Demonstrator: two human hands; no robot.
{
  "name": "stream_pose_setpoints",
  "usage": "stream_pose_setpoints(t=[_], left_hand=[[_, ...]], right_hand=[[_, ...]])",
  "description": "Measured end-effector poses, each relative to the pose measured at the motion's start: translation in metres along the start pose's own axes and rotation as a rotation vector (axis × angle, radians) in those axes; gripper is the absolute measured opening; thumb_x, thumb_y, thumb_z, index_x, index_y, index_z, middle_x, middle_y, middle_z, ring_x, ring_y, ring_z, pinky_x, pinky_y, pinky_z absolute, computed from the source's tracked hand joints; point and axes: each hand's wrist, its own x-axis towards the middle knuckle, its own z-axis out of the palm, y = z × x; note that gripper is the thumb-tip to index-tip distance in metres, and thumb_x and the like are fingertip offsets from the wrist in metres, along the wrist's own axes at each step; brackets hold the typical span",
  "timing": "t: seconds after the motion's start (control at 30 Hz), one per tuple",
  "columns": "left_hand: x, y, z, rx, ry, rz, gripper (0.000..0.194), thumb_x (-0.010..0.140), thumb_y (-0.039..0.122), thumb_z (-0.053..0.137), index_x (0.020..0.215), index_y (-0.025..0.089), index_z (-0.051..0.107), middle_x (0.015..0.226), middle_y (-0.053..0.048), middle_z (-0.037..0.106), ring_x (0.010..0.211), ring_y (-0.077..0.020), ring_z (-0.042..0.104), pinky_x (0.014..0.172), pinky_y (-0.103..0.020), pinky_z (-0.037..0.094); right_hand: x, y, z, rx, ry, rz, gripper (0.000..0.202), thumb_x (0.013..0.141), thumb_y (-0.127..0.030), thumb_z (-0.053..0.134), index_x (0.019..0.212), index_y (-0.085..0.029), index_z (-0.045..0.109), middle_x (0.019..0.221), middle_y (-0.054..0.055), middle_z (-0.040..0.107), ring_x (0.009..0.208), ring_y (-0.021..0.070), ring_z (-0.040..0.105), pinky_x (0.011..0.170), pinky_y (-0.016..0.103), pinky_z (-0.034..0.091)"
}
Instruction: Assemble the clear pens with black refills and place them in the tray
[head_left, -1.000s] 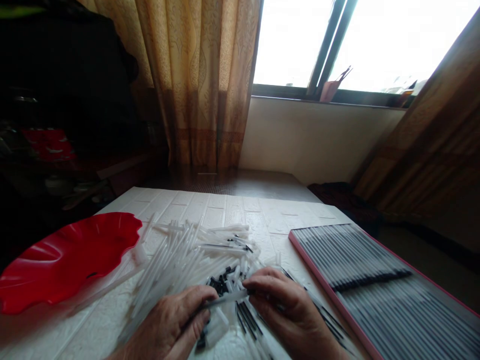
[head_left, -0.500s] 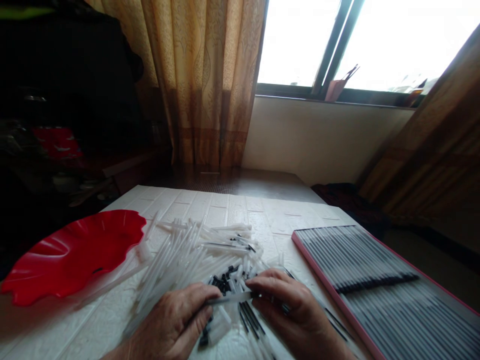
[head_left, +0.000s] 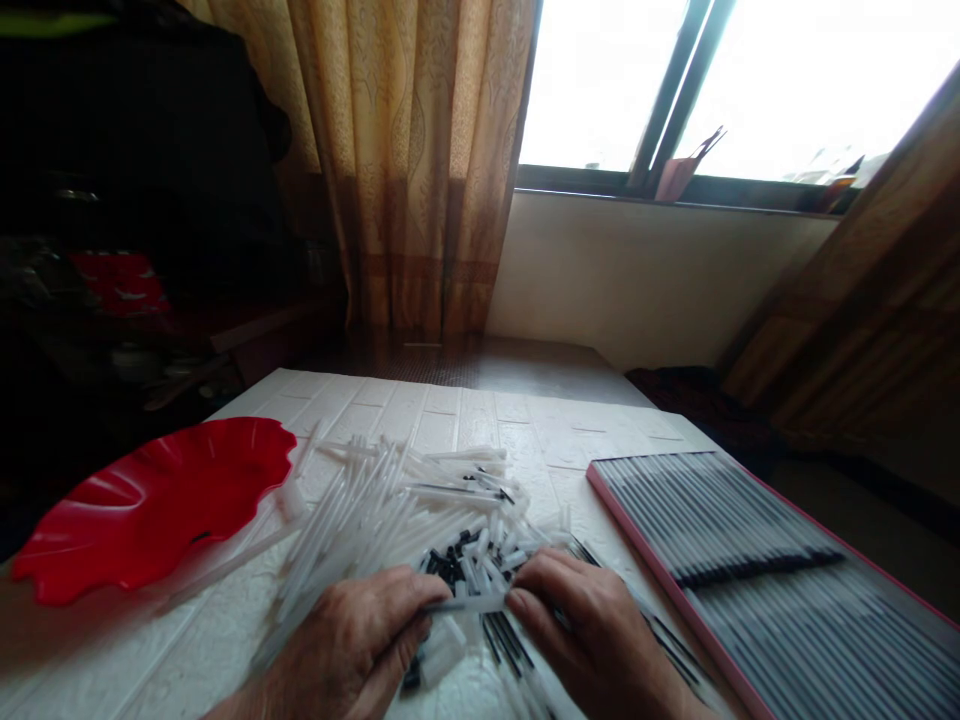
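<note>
A translucent pen barrel [head_left: 476, 604] spans the gap between my two hands, lying nearly level. My left hand [head_left: 367, 625] pinches its left end between thumb and fingers. At its right end, the thumb and fingers of my right hand [head_left: 577, 610] are closed on it; the very tip is hidden there. Small black plugs [head_left: 452, 558] and short clear caps [head_left: 491, 575] are heaped just beyond my fingers. Clear tubes [head_left: 352, 510] form a pile behind and left of them. Thin dark refills [head_left: 508, 640] lie under and beside my right hand.
On the left stands a red wavy-edged plate [head_left: 165, 500] with a small black piece in it. A pink-rimmed tray [head_left: 637, 540] at the right holds rows of assembled pens [head_left: 750, 520]. The white brick-patterned table cover [head_left: 442, 400] reaches back to a dark surface.
My right fingers have shifted on the barrel's right end, and the dark bit that showed there is now covered. The view has shifted slightly.
</note>
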Motion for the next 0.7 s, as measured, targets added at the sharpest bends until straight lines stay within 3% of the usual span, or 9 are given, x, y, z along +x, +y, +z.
stream_pose_setpoints(t=[0.2, 0.3, 0.4, 0.47, 0.7], left_hand=[[0.000, 0.000, 0.002, 0.061, 0.072, 0.112, 0.026, 0.100, 0.016, 0.041, 0.121, 0.025, 0.054, 0.084, -0.001, 0.074, 0.068, -0.0155, 0.073, 0.066, -0.019, 0.057], [0.001, 0.001, 0.001, 0.014, 0.044, 0.057, 0.027, 0.099, 0.013, 0.043, 0.119, 0.026, 0.055, 0.085, 0.000, 0.075, 0.071, -0.0145, 0.074, 0.068, -0.018, 0.057], [0.001, 0.002, 0.000, -0.060, 0.007, -0.037, 0.027, 0.097, 0.012, 0.046, 0.116, 0.028, 0.056, 0.088, 0.002, 0.074, 0.076, -0.0124, 0.074, 0.071, -0.016, 0.056], [0.000, 0.002, -0.001, -0.088, 0.007, -0.077, 0.026, 0.097, 0.012, 0.046, 0.114, 0.028, 0.056, 0.089, 0.003, 0.074, 0.077, -0.0118, 0.074, 0.071, -0.016, 0.055], [0.002, 0.004, -0.002, -0.042, 0.020, -0.041, 0.023, 0.097, 0.013, 0.046, 0.112, 0.027, 0.055, 0.088, 0.003, 0.075, 0.075, -0.0124, 0.074, 0.071, -0.016, 0.055]], right_hand=[[0.003, -0.005, 0.006, -0.075, 0.053, -0.053, 0.046, 0.102, -0.025, 0.039, 0.056, -0.023, 0.038, 0.049, -0.005, 0.047, 0.041, 0.0089, 0.044, 0.044, 0.023, 0.029], [0.002, -0.005, 0.005, -0.025, 0.020, -0.009, 0.049, 0.103, -0.029, 0.036, 0.056, -0.023, 0.043, 0.049, -0.003, 0.051, 0.042, 0.0099, 0.050, 0.046, 0.022, 0.034], [0.001, -0.005, 0.001, 0.075, 0.022, 0.014, 0.023, 0.099, -0.027, 0.046, 0.087, -0.021, 0.064, 0.073, 0.002, 0.070, 0.060, 0.0138, 0.065, 0.058, 0.021, 0.046], [0.001, -0.006, -0.001, 0.144, 0.049, 0.009, 0.016, 0.095, -0.022, 0.052, 0.108, -0.021, 0.061, 0.087, 0.004, 0.073, 0.068, 0.0146, 0.068, 0.064, 0.021, 0.050], [0.005, -0.011, -0.004, 0.090, 0.031, -0.010, 0.011, 0.092, -0.018, 0.050, 0.088, -0.021, 0.060, 0.072, 0.000, 0.065, 0.062, 0.0136, 0.061, 0.059, 0.022, 0.044]])
